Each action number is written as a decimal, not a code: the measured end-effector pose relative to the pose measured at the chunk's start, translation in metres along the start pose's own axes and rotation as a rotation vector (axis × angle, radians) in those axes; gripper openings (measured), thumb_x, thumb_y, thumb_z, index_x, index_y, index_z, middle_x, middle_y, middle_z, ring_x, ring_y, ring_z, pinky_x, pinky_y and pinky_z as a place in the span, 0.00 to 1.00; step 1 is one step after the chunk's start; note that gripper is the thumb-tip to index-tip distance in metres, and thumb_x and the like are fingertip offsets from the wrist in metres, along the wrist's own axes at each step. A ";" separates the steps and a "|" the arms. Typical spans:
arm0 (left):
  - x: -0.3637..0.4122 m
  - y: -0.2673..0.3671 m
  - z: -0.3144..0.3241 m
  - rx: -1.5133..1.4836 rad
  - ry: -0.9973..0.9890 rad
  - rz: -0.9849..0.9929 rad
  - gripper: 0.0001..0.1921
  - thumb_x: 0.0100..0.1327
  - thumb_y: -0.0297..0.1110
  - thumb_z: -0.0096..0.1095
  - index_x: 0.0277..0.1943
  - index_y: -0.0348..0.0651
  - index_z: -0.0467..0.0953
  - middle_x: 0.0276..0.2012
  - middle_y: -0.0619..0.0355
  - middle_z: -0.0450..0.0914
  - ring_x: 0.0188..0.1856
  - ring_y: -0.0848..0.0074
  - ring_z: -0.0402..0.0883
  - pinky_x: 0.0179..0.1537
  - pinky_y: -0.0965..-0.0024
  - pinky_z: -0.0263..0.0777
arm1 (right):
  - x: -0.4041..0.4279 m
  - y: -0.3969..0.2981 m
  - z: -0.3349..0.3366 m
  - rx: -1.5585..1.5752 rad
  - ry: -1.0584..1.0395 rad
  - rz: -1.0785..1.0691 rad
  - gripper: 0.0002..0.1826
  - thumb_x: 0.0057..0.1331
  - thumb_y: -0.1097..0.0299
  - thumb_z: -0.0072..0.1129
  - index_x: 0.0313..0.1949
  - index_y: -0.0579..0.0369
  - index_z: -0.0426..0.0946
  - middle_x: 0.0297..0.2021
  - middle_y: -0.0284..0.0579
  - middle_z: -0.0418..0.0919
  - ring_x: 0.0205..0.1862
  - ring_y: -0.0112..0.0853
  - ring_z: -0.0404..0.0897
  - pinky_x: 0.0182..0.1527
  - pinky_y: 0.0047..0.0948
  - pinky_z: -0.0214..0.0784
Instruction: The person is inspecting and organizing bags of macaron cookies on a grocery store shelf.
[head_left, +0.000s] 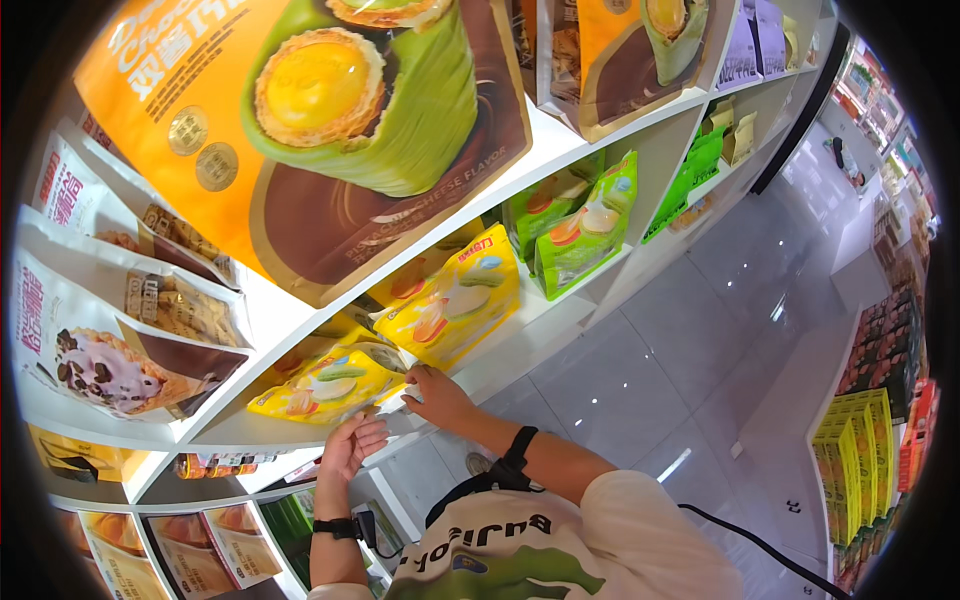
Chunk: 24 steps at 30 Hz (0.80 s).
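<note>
My left hand (354, 444) is palm up, fingers loosely curled and apart, just below the lower edge of a tilted yellow snack bag (330, 386). It holds nothing that I can see. My right hand (439, 397) has its bent fingertips at that bag's right end, by the shelf's front edge. Whether they pinch the bag or only touch it is unclear. Just beyond the right fingers a second yellow snack bag (454, 300) stands upright. More yellow packaging shows partly hidden behind these two.
Above hangs a shelf with a large orange pouch (315, 150). White pouches (112, 345) fill the left side, and green bags (589, 232) stand further right on my shelf. Grey tiled floor (637, 367) lies to the right, with a display of yellow-green boxes (855, 465). A black cable (750, 540) trails behind me.
</note>
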<state>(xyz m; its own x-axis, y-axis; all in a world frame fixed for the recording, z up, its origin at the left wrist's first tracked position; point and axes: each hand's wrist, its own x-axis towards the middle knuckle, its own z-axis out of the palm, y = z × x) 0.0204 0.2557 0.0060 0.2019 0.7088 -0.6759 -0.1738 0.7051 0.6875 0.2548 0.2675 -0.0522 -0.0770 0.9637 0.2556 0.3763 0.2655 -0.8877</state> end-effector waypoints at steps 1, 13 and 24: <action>-0.001 0.002 0.004 0.066 -0.001 0.012 0.22 0.67 0.45 0.54 0.51 0.31 0.72 0.42 0.44 0.81 0.40 0.63 0.84 0.43 0.64 0.80 | 0.000 -0.001 0.000 -0.001 -0.007 -0.006 0.17 0.58 0.66 0.61 0.45 0.57 0.70 0.35 0.51 0.77 0.40 0.47 0.77 0.43 0.40 0.70; 0.003 0.005 -0.008 0.230 0.041 0.129 0.21 0.67 0.47 0.57 0.43 0.30 0.76 0.35 0.50 0.82 0.35 0.68 0.84 0.38 0.68 0.81 | 0.011 0.003 0.013 -0.017 -0.111 0.167 0.13 0.64 0.64 0.56 0.44 0.60 0.73 0.30 0.52 0.80 0.33 0.49 0.80 0.37 0.43 0.71; -0.012 0.000 -0.018 0.118 0.110 0.463 0.15 0.73 0.39 0.45 0.46 0.35 0.74 0.37 0.53 0.82 0.36 0.72 0.83 0.39 0.71 0.78 | 0.030 -0.068 -0.010 0.202 -0.157 0.115 0.09 0.66 0.68 0.53 0.39 0.62 0.77 0.24 0.48 0.80 0.23 0.36 0.79 0.28 0.32 0.70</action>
<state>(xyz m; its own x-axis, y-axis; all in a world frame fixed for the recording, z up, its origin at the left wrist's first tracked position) 0.0005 0.2475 0.0088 0.0254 0.9499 -0.3114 -0.1095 0.3123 0.9437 0.2358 0.2786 0.0192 -0.1925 0.9762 0.1001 0.2001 0.1389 -0.9699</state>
